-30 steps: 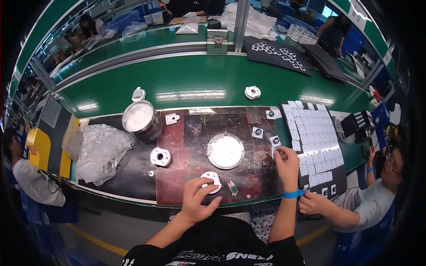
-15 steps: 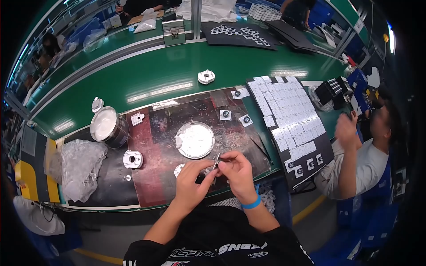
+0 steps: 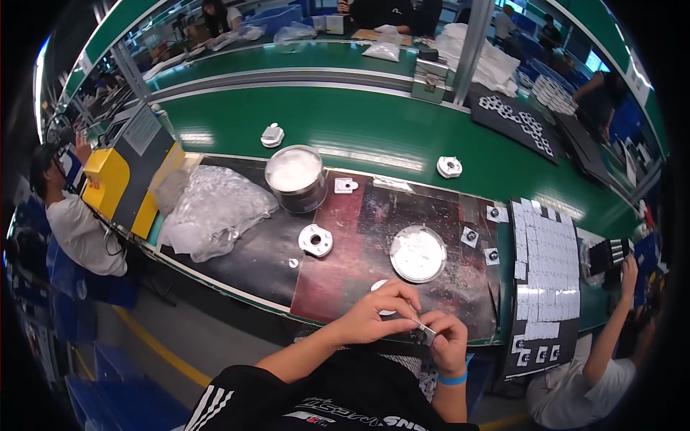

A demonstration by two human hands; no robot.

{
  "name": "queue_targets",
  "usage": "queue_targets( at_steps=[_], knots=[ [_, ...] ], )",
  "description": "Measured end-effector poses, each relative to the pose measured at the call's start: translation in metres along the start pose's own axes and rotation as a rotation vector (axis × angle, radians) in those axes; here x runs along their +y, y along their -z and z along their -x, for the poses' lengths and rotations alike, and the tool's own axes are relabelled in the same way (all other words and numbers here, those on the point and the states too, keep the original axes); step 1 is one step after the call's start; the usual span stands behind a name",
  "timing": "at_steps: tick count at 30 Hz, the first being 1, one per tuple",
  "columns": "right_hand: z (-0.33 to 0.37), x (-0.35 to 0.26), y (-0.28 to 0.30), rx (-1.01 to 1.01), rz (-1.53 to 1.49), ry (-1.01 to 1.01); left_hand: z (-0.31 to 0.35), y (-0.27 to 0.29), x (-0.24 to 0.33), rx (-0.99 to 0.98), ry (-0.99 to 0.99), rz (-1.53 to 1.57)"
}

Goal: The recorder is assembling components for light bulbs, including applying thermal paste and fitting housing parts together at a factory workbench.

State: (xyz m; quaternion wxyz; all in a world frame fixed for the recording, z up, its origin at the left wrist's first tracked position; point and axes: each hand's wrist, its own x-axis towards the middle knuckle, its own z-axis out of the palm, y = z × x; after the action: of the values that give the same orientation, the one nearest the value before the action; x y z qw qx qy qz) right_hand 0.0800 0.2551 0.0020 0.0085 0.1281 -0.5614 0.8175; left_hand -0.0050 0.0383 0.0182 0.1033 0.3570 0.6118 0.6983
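Observation:
At the table's front edge, my left hand (image 3: 381, 314) and my right hand (image 3: 448, 343), a blue band on its wrist, both pinch a small square plate (image 3: 425, 333). It is whitish with a dark part, partly hidden by my fingers. Just beyond my hands sits a round dish (image 3: 418, 254) of white material. A white round piece (image 3: 379, 287) shows partly behind my left hand. Farther right lie three square white plates, one of them a plate with a black round part (image 3: 470, 237). A white ring-shaped housing (image 3: 315, 241) rests to the left.
A tub (image 3: 296, 179) of white material and a clear plastic bag (image 3: 214, 210) stand left, beside a yellow and grey machine (image 3: 133, 172). At right, a black board (image 3: 509, 366) carries rows of white plates; a co-worker's arm (image 3: 611, 330) is beyond it. More white housings (image 3: 449, 167) sit on the green surface.
My view has swung left, so the table's things appear farther right and the yellow machine shows more fully. Both hands still hold the small plate, now turned differently.

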Motion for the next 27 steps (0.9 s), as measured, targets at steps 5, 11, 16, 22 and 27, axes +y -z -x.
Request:
queue_targets(
  at_steps=[5, 11, 16, 22, 27],
  knots=[
    [-0.003, 0.024, -0.010, -0.039, -0.218, -0.034, 0.021, -0.002, -0.014, 0.068, 0.095, 0.247],
    [-0.002, 0.031, -0.012, -0.031, -0.347, -0.200, 0.026, 0.008, -0.018, 0.117, 0.087, 0.053],
    [-0.010, 0.026, 0.005, 0.163, -0.327, -0.135, 0.024, 0.025, -0.020, 0.149, 0.085, -0.527],
    [-0.026, 0.026, 0.007, 0.216, -0.586, -0.268, 0.028, 0.020, -0.040, 0.088, 0.182, -0.633],
    [-0.040, 0.013, 0.001, 0.082, 0.379, -0.090, 0.032, 0.021, -0.044, 0.147, 0.227, -0.613]
  ],
)
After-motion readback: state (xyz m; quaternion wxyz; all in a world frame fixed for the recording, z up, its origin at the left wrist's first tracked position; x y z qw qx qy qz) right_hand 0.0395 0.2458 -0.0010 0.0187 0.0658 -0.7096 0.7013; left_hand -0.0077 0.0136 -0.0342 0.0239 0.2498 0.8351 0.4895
